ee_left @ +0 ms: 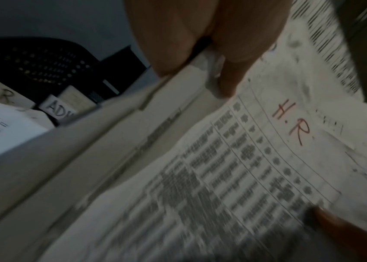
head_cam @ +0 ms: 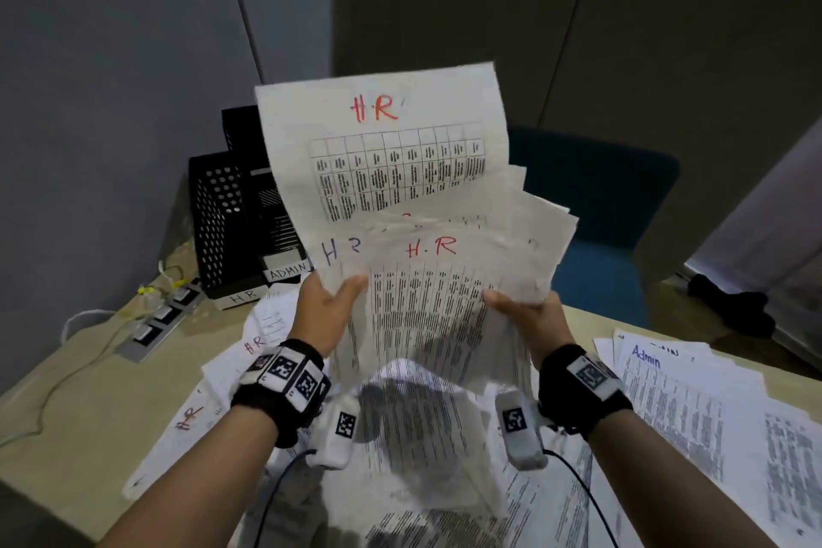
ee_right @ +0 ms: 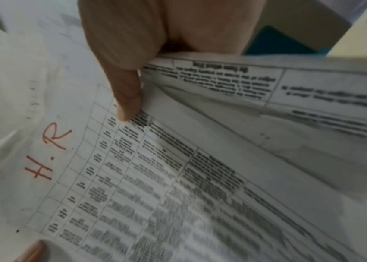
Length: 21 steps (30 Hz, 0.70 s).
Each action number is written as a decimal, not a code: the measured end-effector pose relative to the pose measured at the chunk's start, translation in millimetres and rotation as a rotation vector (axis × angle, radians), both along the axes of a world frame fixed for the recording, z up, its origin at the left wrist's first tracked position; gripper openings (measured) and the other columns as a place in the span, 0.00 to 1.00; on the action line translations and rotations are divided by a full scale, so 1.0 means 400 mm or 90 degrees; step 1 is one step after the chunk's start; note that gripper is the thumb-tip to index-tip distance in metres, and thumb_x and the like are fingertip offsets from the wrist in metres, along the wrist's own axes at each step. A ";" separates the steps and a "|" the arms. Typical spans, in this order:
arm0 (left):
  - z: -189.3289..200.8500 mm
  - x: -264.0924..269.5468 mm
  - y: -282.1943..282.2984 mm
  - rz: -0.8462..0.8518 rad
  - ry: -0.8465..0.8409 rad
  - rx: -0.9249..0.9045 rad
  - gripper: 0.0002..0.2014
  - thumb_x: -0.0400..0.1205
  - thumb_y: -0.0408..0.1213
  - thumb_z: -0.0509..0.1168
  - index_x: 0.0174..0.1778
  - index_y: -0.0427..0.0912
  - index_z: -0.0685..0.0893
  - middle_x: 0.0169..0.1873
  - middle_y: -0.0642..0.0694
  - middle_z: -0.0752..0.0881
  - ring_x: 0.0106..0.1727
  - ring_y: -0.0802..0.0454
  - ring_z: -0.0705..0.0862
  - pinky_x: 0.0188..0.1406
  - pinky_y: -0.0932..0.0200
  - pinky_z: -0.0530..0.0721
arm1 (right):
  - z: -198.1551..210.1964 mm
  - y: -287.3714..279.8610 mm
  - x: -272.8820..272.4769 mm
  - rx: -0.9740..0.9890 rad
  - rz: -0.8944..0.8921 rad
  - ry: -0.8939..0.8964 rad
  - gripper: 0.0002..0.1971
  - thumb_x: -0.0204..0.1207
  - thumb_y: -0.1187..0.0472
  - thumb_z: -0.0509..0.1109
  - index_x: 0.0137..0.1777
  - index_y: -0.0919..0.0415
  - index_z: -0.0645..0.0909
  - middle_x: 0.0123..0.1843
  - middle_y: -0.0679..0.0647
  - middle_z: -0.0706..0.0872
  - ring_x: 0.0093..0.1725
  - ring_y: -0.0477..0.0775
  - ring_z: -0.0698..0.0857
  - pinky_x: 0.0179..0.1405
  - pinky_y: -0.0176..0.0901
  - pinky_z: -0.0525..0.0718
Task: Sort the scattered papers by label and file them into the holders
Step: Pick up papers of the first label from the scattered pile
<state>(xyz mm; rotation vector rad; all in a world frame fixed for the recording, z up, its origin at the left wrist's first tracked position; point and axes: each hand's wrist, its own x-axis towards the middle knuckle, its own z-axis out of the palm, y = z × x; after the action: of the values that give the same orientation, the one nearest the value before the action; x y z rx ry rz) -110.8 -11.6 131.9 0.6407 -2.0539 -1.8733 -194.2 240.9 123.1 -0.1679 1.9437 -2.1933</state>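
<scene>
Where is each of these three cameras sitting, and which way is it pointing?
Head: worn on the head, looking down at the HR papers, both forearms, left hand and right hand.
Left wrist: looks along the left hand's thumb and fingers at the sheets, holders behind.
Right wrist: looks along the right thumb pinching the stack.
All three show the red "H.R" sheet.
</scene>
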 end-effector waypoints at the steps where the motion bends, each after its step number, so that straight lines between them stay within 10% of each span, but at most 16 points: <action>1: 0.012 0.012 0.015 0.025 0.013 0.003 0.45 0.68 0.65 0.74 0.66 0.28 0.76 0.59 0.34 0.85 0.60 0.40 0.85 0.66 0.37 0.81 | 0.010 0.001 0.006 -0.015 0.003 0.018 0.15 0.59 0.61 0.81 0.46 0.62 0.86 0.39 0.51 0.93 0.42 0.52 0.91 0.41 0.43 0.89; 4: 0.003 0.043 0.043 0.064 0.002 0.073 0.48 0.68 0.54 0.80 0.76 0.31 0.67 0.70 0.39 0.77 0.71 0.42 0.78 0.73 0.39 0.74 | 0.008 0.006 0.019 -0.007 0.050 0.033 0.24 0.60 0.66 0.83 0.54 0.74 0.82 0.39 0.54 0.92 0.40 0.51 0.91 0.37 0.39 0.87; 8: -0.056 0.043 0.038 0.023 -0.022 0.084 0.54 0.54 0.55 0.87 0.75 0.41 0.73 0.67 0.44 0.83 0.69 0.45 0.81 0.73 0.37 0.75 | -0.044 0.005 0.032 0.003 0.051 -0.052 0.41 0.55 0.60 0.84 0.69 0.62 0.71 0.57 0.62 0.87 0.49 0.55 0.91 0.39 0.44 0.89; 12: -0.035 0.018 0.043 0.007 -0.033 0.102 0.32 0.67 0.42 0.82 0.66 0.43 0.80 0.58 0.50 0.88 0.62 0.50 0.85 0.70 0.46 0.77 | -0.067 -0.020 0.038 -0.030 -0.048 -0.096 0.36 0.56 0.63 0.82 0.66 0.60 0.74 0.53 0.60 0.88 0.47 0.60 0.90 0.44 0.58 0.88; 14: -0.016 0.005 0.047 0.024 -0.011 0.111 0.27 0.74 0.37 0.77 0.68 0.38 0.78 0.58 0.56 0.83 0.63 0.53 0.81 0.68 0.54 0.73 | -0.062 -0.026 0.030 -0.012 -0.082 -0.061 0.14 0.65 0.73 0.77 0.51 0.66 0.83 0.42 0.57 0.91 0.41 0.59 0.89 0.46 0.58 0.85; 18: -0.005 0.005 0.028 0.078 0.013 0.153 0.45 0.73 0.44 0.79 0.79 0.33 0.61 0.70 0.47 0.74 0.70 0.48 0.73 0.74 0.51 0.68 | -0.016 -0.015 0.028 -0.003 -0.055 -0.004 0.09 0.70 0.80 0.70 0.42 0.66 0.84 0.34 0.53 0.91 0.34 0.52 0.89 0.36 0.48 0.88; 21: -0.023 0.007 0.003 0.059 0.010 0.147 0.57 0.53 0.57 0.86 0.75 0.35 0.71 0.67 0.41 0.83 0.69 0.41 0.81 0.70 0.40 0.77 | 0.000 0.009 0.029 -0.001 -0.016 0.029 0.17 0.62 0.68 0.80 0.50 0.65 0.81 0.44 0.58 0.87 0.41 0.53 0.88 0.39 0.51 0.90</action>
<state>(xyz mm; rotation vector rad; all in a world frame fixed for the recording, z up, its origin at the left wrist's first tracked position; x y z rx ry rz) -107.9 -10.4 122.6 0.7601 -1.7810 -2.0704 -182.6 244.6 123.3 -0.1961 1.9787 -2.2245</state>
